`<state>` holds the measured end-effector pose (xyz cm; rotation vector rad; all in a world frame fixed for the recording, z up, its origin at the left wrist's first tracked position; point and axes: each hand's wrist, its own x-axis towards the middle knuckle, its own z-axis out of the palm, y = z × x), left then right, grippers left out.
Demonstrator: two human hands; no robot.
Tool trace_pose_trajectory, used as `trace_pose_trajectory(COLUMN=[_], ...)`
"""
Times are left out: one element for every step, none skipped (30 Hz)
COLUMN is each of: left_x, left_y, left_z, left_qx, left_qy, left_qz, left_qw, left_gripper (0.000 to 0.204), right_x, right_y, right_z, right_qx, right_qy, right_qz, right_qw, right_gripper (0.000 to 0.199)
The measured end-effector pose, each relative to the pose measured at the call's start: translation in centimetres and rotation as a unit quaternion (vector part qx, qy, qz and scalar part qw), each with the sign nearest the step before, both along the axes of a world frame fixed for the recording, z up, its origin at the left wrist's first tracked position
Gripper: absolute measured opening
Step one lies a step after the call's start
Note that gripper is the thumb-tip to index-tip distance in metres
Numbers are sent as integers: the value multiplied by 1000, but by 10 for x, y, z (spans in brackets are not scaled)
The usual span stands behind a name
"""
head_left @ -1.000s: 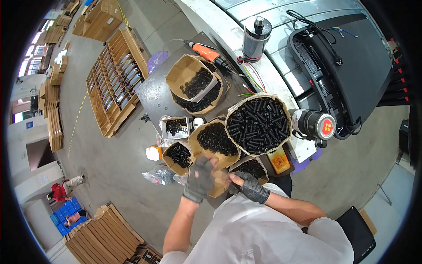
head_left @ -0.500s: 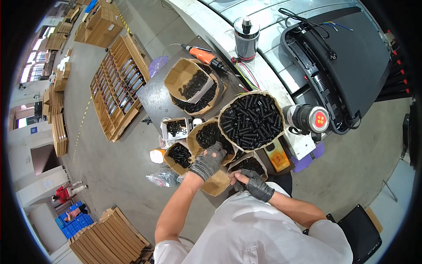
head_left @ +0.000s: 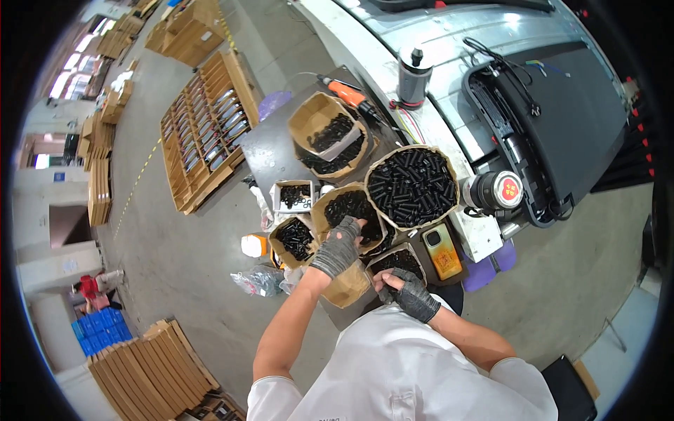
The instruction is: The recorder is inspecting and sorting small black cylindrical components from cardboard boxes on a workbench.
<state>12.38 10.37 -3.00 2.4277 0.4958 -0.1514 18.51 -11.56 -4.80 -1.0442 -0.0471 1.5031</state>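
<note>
Two gloved hands are working over a cluster of paper bags filled with black parts on a dark desk. The left hand, in a grey fingerless glove, is reaching forward with the forearm stretched out and bare from the short white sleeve; its fingers are curling down over the near rim of the middle bag, touching the black parts there. Whether that grip is clenched on any part I cannot tell. The right hand, in a darker glove, is staying close to the body with the elbow bent sharply, its fingers folded inward at the near edge of a small bag of black parts; it looks loosely clenched, but what it is grasping, if anything, is hidden.

Just right of the middle bag, a large round bag is brimming with black cylinders. To the left, a smaller bag and a white box are holding more dark parts. Farther back, another brown bag is sitting beside an orange power tool. An orange phone is lying just beside the small bag.
</note>
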Motion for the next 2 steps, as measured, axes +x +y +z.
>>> trace_pose_trajectory(left_x=[-7,-12], left_y=[-3,-4], left_z=[7,13], left_qx=[22,47], left_qy=[-47,-94], left_qz=[10,18], left_qw=[999,994], left_gripper=[36,38], right_x=[-4,-5], right_y=[-1,-6], right_z=[-1,-10], right_qx=[3,9], right_qy=[14,-1], right_qz=[-7,12], right_qw=[1000,1000], right_gripper=[30,33])
